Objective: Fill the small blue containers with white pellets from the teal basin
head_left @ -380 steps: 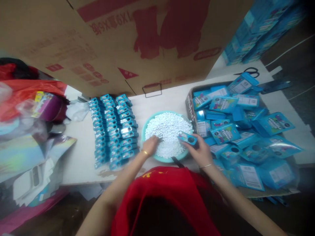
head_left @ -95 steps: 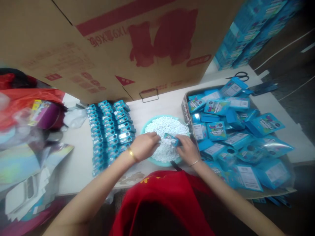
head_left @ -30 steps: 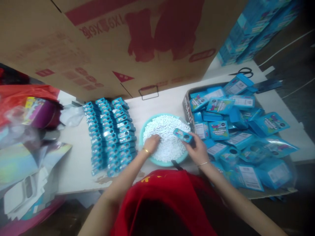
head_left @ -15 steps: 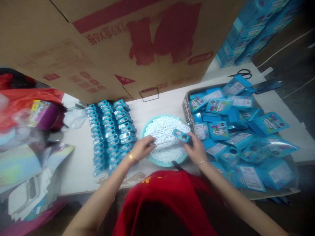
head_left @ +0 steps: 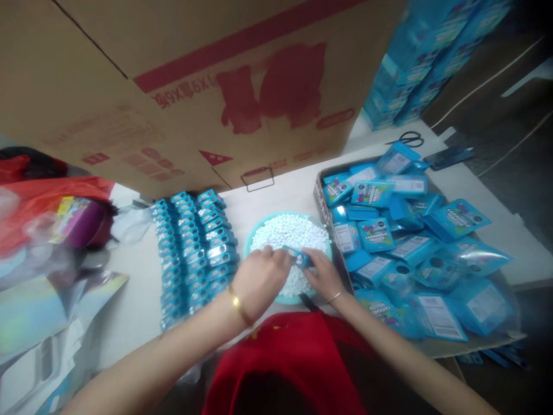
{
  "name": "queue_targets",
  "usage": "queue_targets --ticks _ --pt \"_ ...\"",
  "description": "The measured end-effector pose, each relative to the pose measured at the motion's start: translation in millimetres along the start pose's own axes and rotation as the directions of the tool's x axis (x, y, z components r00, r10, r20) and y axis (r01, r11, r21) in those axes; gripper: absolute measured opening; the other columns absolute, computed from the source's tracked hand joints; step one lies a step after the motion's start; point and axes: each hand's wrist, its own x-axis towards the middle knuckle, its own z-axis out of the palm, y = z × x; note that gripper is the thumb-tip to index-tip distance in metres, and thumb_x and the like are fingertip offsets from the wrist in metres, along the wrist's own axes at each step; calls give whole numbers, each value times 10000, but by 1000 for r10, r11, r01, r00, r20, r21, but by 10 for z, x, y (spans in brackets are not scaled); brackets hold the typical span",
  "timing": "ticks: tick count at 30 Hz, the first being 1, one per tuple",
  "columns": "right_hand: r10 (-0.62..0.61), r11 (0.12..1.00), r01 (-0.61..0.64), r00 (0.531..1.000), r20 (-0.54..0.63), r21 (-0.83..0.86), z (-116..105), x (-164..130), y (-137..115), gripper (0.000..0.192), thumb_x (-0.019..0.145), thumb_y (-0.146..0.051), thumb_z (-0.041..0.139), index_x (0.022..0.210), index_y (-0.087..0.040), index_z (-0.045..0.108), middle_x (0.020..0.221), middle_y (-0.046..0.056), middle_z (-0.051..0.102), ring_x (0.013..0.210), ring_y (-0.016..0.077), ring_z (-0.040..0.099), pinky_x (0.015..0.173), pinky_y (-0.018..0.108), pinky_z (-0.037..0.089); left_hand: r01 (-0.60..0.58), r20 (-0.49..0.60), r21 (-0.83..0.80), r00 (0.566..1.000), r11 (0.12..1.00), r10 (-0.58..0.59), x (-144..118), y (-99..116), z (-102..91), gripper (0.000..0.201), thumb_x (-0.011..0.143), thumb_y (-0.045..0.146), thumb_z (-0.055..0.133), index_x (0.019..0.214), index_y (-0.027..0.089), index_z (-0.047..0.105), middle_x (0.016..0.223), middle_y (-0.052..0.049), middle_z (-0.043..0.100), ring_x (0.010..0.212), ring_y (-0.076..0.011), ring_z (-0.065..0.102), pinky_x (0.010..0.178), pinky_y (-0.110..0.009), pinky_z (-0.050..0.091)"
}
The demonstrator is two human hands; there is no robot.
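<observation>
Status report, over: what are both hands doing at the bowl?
Left hand and right hand together hold a small blue box over the bowl of white pellets. Nothing blocking.

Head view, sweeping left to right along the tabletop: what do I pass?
Red plastic bag → rows of small blue boxes → left hand → small blue box held over the teal bowl of white pellets → right hand → cardboard tray of blue packets.
</observation>
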Motion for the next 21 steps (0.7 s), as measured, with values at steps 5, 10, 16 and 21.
queue_targets --ticks 5,10,16,21 --pt "32 998 -31 999 -18 46 -96 20 -4 546 768 -142 467 1269 -349 397 1122 51 606 1053 255 603 877 454 553 -40 -128 -216 992 976 12 -8 -367 121 214 848 320 536 1017 198 584 970 -96 600 823 -234 583 691 -355 495" --pt "16 995 -15 1000 -4 97 -107 102 -52 519 786 -288 520 1260 -449 381 1064 -2 643 979 272 653 787 465 594 -223 -237 -479 964 849 119 363 -534 610 534 816 456 580 1270 218 432 1217 -106 522 1030 -221 568 853 -311 477" --pt "7 995 -4 1000 26 -95 -460 570 304 677 802 -425 610 1391 -249 326 1319 133 520 1212 325 512 961 524 481 -189 -251 -483 965 855 72 741 -839 802 247 868 344 517 1071 203 523 1001 -61 577 890 -184 570 768 -267 454" --pt "24 929 -111 970 -241 -354 -1185 1376 1105 632 703 -616 632 1204 -235 578 1257 217 532 1239 469 406 995 657 308 158 -353 -472 868 867 -350 1115 -2010 968 260 845 331 562 1066 196 535 1028 -69 576 910 -191 569 785 -280 451"
